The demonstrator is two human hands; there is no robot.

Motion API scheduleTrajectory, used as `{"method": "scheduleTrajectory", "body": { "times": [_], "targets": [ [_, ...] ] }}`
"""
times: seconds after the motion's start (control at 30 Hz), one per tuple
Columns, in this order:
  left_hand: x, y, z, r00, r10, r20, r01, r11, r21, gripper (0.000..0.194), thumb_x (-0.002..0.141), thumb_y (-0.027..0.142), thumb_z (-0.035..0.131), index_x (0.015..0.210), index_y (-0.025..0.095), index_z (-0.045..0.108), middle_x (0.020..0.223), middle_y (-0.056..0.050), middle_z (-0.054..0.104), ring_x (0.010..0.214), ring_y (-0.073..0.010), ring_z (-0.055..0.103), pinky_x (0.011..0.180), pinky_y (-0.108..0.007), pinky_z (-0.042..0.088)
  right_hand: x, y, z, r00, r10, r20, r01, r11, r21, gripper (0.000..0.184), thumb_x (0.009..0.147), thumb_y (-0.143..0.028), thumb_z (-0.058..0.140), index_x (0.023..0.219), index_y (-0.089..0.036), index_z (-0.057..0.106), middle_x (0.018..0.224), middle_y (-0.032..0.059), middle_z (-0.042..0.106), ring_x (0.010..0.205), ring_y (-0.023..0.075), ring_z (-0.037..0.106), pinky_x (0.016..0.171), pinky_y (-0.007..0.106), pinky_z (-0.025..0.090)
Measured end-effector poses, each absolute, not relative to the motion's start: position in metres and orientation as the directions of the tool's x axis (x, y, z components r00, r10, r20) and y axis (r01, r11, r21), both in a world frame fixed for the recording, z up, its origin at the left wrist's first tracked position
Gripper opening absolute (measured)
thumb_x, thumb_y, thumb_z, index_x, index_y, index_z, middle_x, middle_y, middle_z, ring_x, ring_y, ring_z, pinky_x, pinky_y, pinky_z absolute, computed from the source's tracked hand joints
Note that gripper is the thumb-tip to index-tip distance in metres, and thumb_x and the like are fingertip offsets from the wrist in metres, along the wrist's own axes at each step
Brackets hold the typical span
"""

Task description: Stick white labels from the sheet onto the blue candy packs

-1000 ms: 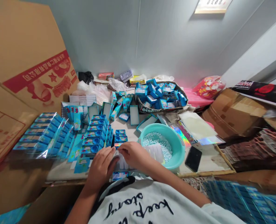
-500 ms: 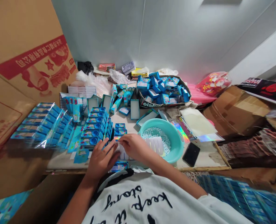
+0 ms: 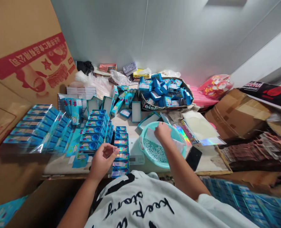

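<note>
Where pellets [image 3: 156,152] lie, round plastic basin [image 3: 159,164]

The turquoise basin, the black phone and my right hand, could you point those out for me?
Turquoise basin [image 3: 158,163]: head view, on its near wall.
Black phone [image 3: 194,158]: head view, on the middle of its dark face.
Right hand [image 3: 163,133]: head view, on the back of the hand.
</note>
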State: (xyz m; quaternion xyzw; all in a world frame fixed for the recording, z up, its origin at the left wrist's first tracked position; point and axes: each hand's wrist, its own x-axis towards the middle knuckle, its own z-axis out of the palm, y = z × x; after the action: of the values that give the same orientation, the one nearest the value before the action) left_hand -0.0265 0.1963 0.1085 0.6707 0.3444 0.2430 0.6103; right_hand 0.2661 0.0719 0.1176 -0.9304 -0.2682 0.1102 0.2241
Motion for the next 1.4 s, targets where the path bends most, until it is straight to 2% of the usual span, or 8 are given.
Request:
{"method": "scheduleTrajectory", "body": {
  "times": [0.13,0.27,0.53,0.7,0.87,1.0,1.2,1.4],
  "targets": [
    [-0.02,0.205,0.106,0.719,0.676,-0.159,0.281,-0.073,0.957,0.057,0.081,0.033,0.074,0.129,0.023,0.045,0.115,-0.009,0.067,0.093,-0.0188,0.071,0.089,-0.041,0.058,0.208,0.084,0.127,0.539,0.842,-0.031,0.565,-0.388,-0.728,0.03,0.096,-0.025,0.056,0.125,-0.017,0.063,0.124,0.0106,0.067,0.116,0.0209,0.061,0.099,0.033,0.046],
    [-0.014,0.208,0.105,0.764,0.622,-0.168,0.25,-0.046,0.967,0.081,0.084,0.028,0.069,0.152,0.028,0.024,0.131,-0.015,0.059,0.097,-0.0195,0.071,0.089,-0.041,0.058,0.152,0.104,0.131,0.282,0.958,-0.04,0.293,-0.125,-0.948,0.042,0.086,-0.04,0.071,0.121,-0.019,0.064,0.108,0.0079,0.072,0.096,0.0197,0.067,0.081,0.031,0.052],
    [-0.014,0.205,0.114,0.751,0.641,-0.161,0.28,-0.088,0.956,0.101,0.08,0.019,0.069,0.158,0.036,0.007,0.148,-0.018,0.047,0.093,-0.0177,0.072,0.08,-0.033,0.059,0.128,0.115,0.126,0.319,0.947,-0.027,0.322,-0.135,-0.937,0.041,0.081,-0.016,0.067,0.122,-0.024,0.064,0.083,-0.0014,0.07,0.076,0.0149,0.063,0.069,0.025,0.046],
    [-0.01,0.202,0.111,0.702,0.678,-0.22,0.201,0.107,0.974,0.102,0.077,0.03,0.075,0.157,0.029,0.012,0.143,-0.018,0.052,0.084,-0.0144,0.07,0.079,-0.033,0.059,0.126,0.119,0.118,0.38,0.923,0.062,0.373,-0.092,-0.923,0.028,0.079,-0.007,0.057,0.095,-0.02,0.076,0.087,0.0037,0.073,0.081,0.0172,0.064,0.076,0.029,0.047],
    [-0.009,0.202,0.103,0.68,0.658,-0.323,0.264,0.192,0.945,0.041,0.078,0.043,0.074,0.107,0.016,0.069,0.098,-0.009,0.073,0.083,-0.0196,0.067,0.073,-0.032,0.055,0.133,0.12,0.116,0.524,0.839,-0.148,-0.178,-0.062,-0.982,0.01,0.074,-0.026,0.071,0.081,-0.019,0.075,0.078,0.0026,0.073,0.074,0.0176,0.066,0.072,0.029,0.05],
    [-0.011,0.196,0.104,0.668,0.657,-0.35,0.268,0.227,0.936,0.034,0.082,0.049,0.069,0.093,0.018,0.07,0.085,-0.004,0.074,0.073,-0.0172,0.066,0.069,-0.029,0.052,0.139,0.118,0.119,0.514,0.756,-0.405,-0.606,-0.014,-0.796,0.023,0.061,-0.03,0.083,0.075,-0.019,0.068,0.078,-0.0002,0.072,0.068,0.013,0.062,0.069,0.027,0.048],
    [-0.006,0.188,0.113,0.576,0.67,-0.468,0.106,0.507,0.856,0.084,0.083,0.058,0.069,0.15,0.024,0.031,0.111,-0.008,0.071,0.098,-0.0208,0.069,0.079,-0.033,0.056,0.135,0.118,0.112,0.51,0.706,-0.492,-0.67,-0.032,-0.742,0.031,0.057,-0.03,0.088,0.072,-0.017,0.064,0.069,-0.0028,0.066,0.063,0.0104,0.059,0.067,0.024,0.046],
    [0.001,0.192,0.112,0.634,0.613,-0.471,0.117,0.526,0.842,0.048,0.078,0.053,0.075,0.11,0.018,0.066,0.113,-0.01,0.071,0.098,-0.0219,0.069,0.078,-0.032,0.058,0.138,0.122,0.114,0.447,0.733,-0.512,-0.721,-0.045,-0.692,0.032,0.058,-0.032,0.089,0.073,-0.017,0.065,0.065,-0.0024,0.064,0.062,0.0106,0.058,0.061,0.022,0.041]
  ]
}}
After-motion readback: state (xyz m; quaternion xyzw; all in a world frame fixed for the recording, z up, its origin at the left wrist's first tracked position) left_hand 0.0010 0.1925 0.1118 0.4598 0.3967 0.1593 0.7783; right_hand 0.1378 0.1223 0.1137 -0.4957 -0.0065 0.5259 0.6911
